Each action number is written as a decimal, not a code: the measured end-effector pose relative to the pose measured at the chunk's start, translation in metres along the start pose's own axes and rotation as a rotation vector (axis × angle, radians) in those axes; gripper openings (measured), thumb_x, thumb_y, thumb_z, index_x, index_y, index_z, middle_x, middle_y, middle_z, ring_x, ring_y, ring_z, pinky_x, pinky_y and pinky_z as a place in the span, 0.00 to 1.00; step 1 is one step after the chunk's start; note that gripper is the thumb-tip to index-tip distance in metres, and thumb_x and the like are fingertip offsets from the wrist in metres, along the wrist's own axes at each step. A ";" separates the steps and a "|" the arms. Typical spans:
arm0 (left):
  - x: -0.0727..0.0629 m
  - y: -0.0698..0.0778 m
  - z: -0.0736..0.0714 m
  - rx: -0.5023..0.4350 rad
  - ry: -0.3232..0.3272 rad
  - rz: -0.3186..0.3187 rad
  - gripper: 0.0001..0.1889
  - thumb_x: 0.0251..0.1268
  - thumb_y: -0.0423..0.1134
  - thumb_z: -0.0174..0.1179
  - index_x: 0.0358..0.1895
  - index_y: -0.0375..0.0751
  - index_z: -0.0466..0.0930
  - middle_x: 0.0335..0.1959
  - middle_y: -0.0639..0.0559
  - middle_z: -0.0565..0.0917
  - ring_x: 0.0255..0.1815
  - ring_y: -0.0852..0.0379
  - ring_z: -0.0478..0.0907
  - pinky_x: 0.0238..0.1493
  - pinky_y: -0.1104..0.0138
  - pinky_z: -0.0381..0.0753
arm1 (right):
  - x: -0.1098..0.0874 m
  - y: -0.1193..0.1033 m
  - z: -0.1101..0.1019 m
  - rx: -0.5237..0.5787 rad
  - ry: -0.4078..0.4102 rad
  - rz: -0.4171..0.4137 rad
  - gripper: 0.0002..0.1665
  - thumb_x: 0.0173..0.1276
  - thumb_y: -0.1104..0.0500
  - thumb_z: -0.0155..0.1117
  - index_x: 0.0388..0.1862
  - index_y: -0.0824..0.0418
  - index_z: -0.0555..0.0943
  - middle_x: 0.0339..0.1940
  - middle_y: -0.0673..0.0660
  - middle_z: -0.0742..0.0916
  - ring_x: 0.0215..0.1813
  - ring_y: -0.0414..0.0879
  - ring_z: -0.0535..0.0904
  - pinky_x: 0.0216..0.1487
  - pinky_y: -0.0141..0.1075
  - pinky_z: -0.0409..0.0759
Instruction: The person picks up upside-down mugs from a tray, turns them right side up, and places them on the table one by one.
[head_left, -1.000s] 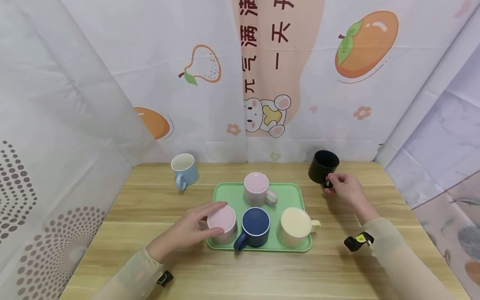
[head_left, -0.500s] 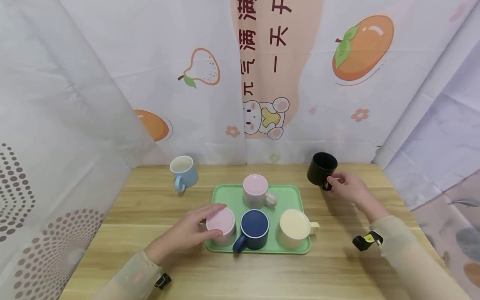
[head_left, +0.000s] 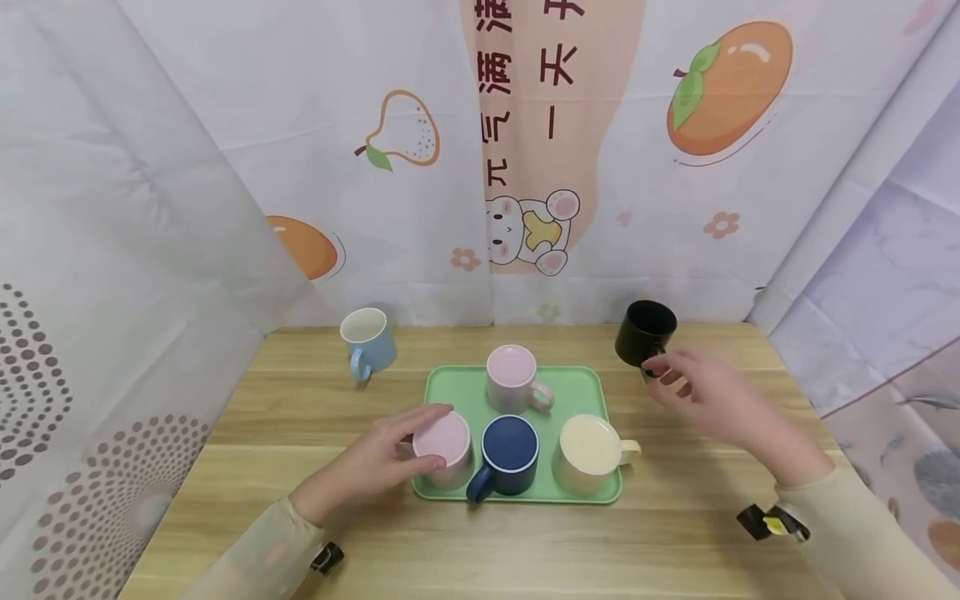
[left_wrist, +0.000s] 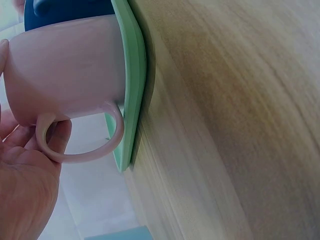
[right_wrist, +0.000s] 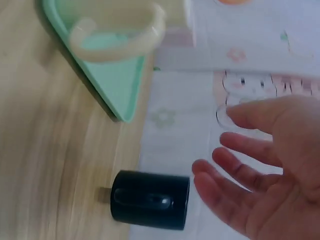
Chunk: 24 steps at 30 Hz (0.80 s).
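Note:
A pink mug (head_left: 444, 442) stands at the front left of the green tray (head_left: 465, 383). My left hand (head_left: 371, 458) holds it round the rim, thumb on the near side and fingers on the far side. The left wrist view shows the handle of this mug (left_wrist: 65, 70) turned towards the palm. On the table behind and right of the tray stands a black mug (head_left: 642, 337). Just in front of its handle hovers my right hand (head_left: 708, 398), fingers loosely spread. The right wrist view shows a gap between these fingers and the black mug (right_wrist: 150, 200).
Also on the tray are a second pink mug (head_left: 513, 379) at the back, a dark blue mug (head_left: 511, 454) in front, and a cream mug (head_left: 587, 458) at the right. A light blue mug (head_left: 369, 340) stands at the back left, near the printed curtain (head_left: 315, 167).
My right hand has let go of the black mug's handle and drawn back towards me, its fingers opening. The black mug stays in place. My left hand keeps its hold on the pink mug.

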<state>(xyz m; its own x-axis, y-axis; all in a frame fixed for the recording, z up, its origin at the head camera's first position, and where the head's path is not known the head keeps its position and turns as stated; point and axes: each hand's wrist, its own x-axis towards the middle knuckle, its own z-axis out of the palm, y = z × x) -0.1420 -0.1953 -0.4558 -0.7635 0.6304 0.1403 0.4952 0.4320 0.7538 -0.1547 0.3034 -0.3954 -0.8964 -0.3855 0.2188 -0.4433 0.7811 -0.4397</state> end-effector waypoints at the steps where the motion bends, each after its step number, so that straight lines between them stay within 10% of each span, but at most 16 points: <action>1: 0.000 0.000 0.000 0.005 0.002 0.003 0.37 0.74 0.48 0.74 0.81 0.41 0.73 0.79 0.45 0.76 0.74 0.45 0.78 0.64 0.58 0.87 | -0.003 -0.004 0.003 -0.025 0.002 -0.031 0.16 0.74 0.63 0.75 0.58 0.67 0.87 0.48 0.59 0.89 0.45 0.52 0.88 0.39 0.44 0.90; 8: 0.000 0.002 0.000 0.018 0.009 0.010 0.37 0.73 0.47 0.75 0.81 0.42 0.74 0.79 0.45 0.76 0.75 0.44 0.77 0.65 0.58 0.86 | -0.021 -0.026 0.021 -0.135 0.018 -0.200 0.22 0.63 0.68 0.80 0.57 0.65 0.87 0.47 0.56 0.87 0.43 0.50 0.86 0.39 0.44 0.89; 24: 0.000 -0.001 0.002 0.054 0.033 0.048 0.37 0.72 0.45 0.76 0.80 0.41 0.75 0.78 0.45 0.78 0.75 0.43 0.78 0.65 0.56 0.86 | -0.038 -0.037 0.052 -0.145 -0.025 -0.248 0.19 0.60 0.70 0.83 0.47 0.56 0.88 0.37 0.46 0.82 0.34 0.34 0.77 0.32 0.34 0.83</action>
<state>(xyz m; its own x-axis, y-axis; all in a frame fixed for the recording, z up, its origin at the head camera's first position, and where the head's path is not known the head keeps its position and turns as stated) -0.1415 -0.1940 -0.4577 -0.7511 0.6301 0.1970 0.5523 0.4362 0.7104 -0.1038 0.2633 -0.4328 -0.7614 -0.5837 0.2820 -0.6455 0.7229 -0.2464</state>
